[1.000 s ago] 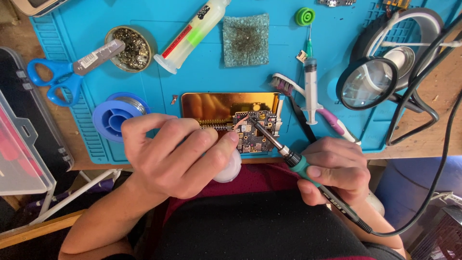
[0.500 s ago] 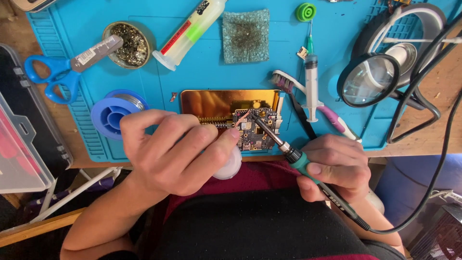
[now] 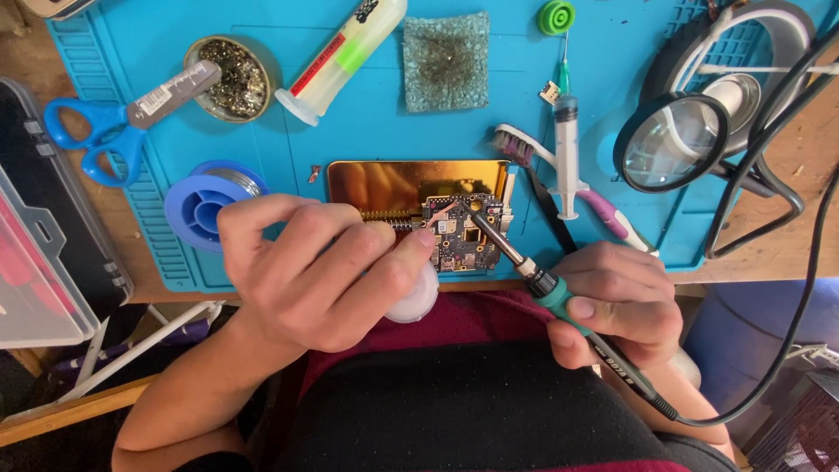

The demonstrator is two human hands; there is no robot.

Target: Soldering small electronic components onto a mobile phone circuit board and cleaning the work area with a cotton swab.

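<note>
A small dark circuit board (image 3: 459, 245) lies at the near edge of a shiny gold plate (image 3: 393, 183) on the blue mat (image 3: 367, 140). My left hand (image 3: 319, 275) is pinched on a thin copper-coloured wire (image 3: 440, 215) whose end reaches the board's top. My right hand (image 3: 620, 306) grips a soldering iron (image 3: 546, 288) by its teal handle. The iron's metal tip touches the board next to the wire end. A small white round pot (image 3: 418, 301) sits partly hidden under my left fingers.
On the mat are a blue solder spool (image 3: 203, 208), blue scissors (image 3: 87, 140), a tin of brass wool (image 3: 229, 79), a large tube (image 3: 341, 57), a sponge (image 3: 446, 61), a syringe (image 3: 566, 149) and a toothbrush (image 3: 559, 170). A magnifier (image 3: 671, 142) stands right, a plastic case (image 3: 44, 253) left.
Both hands hold almost the same pose. The iron tip stays on the board, and my left fingers have shifted only slightly.
</note>
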